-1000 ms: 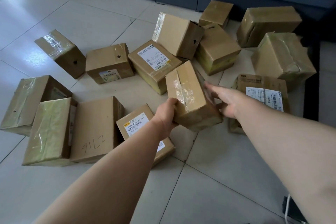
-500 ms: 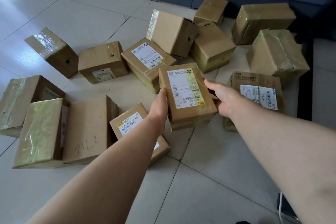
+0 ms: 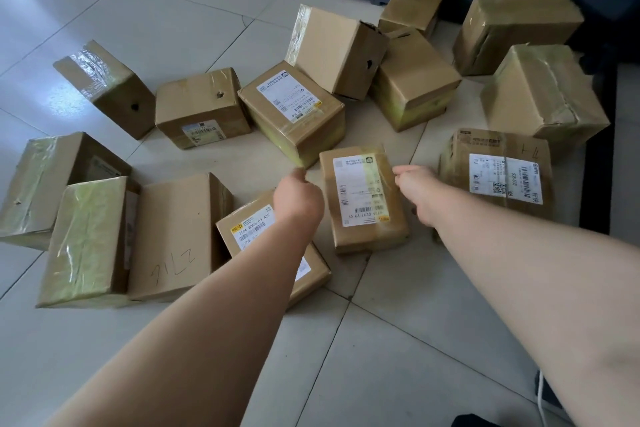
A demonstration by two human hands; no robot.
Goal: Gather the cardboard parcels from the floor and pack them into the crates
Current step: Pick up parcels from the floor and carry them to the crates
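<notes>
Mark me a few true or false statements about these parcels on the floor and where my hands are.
1. The parcel between the left hand and the right hand lies label up. True.
2. A crate stands among the parcels. False: no crate is in view.
3. A box with handwritten marks lies to the left of the left arm. True.
4. The floor is carpeted. False: it is pale tile.

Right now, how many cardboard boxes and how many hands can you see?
Cardboard parcels: 14
Hands: 2, the left hand and the right hand
Total: 16
</notes>
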